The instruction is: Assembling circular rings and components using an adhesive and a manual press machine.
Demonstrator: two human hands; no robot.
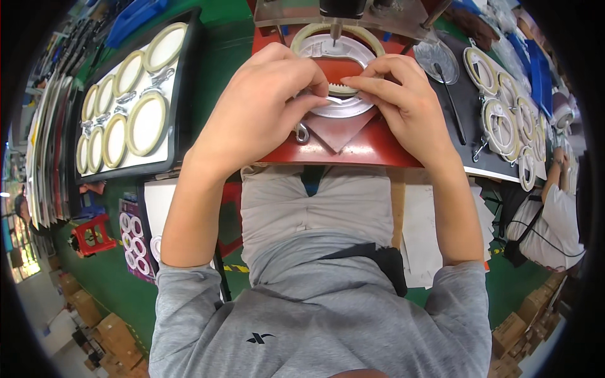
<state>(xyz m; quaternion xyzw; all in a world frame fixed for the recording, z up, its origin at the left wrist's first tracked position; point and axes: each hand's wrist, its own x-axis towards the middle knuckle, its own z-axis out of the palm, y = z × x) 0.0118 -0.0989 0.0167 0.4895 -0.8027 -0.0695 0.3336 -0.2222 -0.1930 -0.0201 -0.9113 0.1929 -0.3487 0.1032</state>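
My left hand (268, 104) is closed in a pinch, with a small white strip (334, 100) at its thumb and fingertip. Opposite it, my right hand (403, 94) has its fingertips drawn together at a white toothed edge (342, 88); whatever they grip is hidden. Both hands are over a silver-white ring (345, 112) lying on a red machine base (372, 148). A cream ring (372, 39) shows behind it. Straight above the rings hangs the machine's metal spindle (336, 30). Beside my left wrist is a small metal clasp (302, 133).
To the left, a black tray (183, 120) carries several cream rings and metal pieces. At right, a dark mat holds more rings (501, 126), a black-handled tool (451, 104) and a clear dish (436, 62). Another person (547, 220) sits at far right. A red stool (94, 235) stands left.
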